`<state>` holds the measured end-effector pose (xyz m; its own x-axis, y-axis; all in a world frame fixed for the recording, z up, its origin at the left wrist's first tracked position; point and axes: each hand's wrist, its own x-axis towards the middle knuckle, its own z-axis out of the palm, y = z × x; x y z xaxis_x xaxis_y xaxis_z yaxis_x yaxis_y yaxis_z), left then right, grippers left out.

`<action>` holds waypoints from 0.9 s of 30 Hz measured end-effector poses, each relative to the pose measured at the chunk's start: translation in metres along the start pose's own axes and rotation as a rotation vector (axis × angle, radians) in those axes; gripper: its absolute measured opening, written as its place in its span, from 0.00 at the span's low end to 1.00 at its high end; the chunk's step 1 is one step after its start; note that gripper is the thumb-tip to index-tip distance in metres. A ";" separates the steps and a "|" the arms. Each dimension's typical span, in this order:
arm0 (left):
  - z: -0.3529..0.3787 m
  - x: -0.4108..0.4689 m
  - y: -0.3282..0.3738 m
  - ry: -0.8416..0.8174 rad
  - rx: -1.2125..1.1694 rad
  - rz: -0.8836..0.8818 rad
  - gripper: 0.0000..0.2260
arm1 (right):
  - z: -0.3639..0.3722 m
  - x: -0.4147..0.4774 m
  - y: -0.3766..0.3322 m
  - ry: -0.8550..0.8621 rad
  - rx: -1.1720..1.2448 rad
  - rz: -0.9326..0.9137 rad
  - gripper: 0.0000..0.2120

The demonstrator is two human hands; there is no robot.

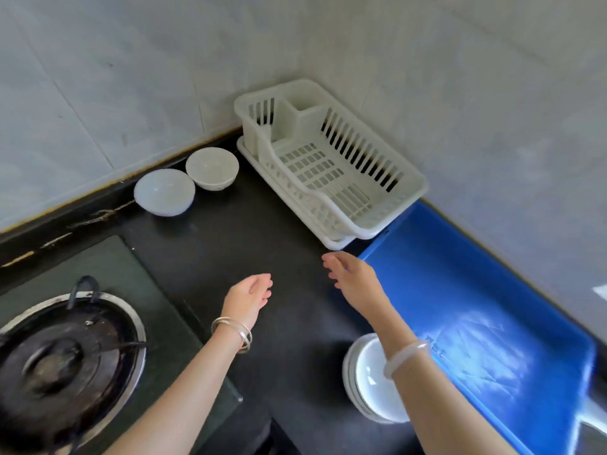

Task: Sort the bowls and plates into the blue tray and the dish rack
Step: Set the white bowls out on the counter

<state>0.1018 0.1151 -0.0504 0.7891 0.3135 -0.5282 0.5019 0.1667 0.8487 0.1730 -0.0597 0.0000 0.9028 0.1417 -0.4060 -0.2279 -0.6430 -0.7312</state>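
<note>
Both hands, left [251,295] and right [349,274], hover open and empty mid-frame, likely reaching toward the two bowls [184,183] at upper left, since the dish rack [377,178] and blue tray [460,274] hold nothing.

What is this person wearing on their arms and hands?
No sleeves or gloves show; both forearms are bare. At the wrist of the left hand sit thin silver bangles. At the wrist of the right hand sits one smooth, pale whitish bangle.

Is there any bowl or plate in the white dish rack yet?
No, the dish rack holds nothing; the left bowl, the right bowl and the stack of plates all sit on the black counter outside it.
</note>
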 end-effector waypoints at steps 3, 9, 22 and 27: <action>0.030 -0.029 -0.016 -0.117 0.299 0.098 0.12 | -0.032 -0.045 0.043 0.132 -0.161 0.054 0.11; 0.082 -0.077 -0.041 -0.306 0.583 0.217 0.14 | -0.053 -0.110 0.107 0.205 -0.353 0.149 0.17; 0.104 -0.095 -0.052 -0.231 0.750 0.280 0.17 | -0.048 -0.125 0.114 0.340 -0.603 0.243 0.08; 0.102 -0.094 -0.053 -0.231 0.712 0.242 0.14 | -0.054 -0.134 0.113 0.390 -0.572 0.179 0.10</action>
<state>0.0370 -0.0184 -0.0477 0.9199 0.0493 -0.3891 0.3511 -0.5454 0.7611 0.0462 -0.1925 0.0012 0.9583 -0.2139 -0.1895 -0.2545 -0.9403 -0.2258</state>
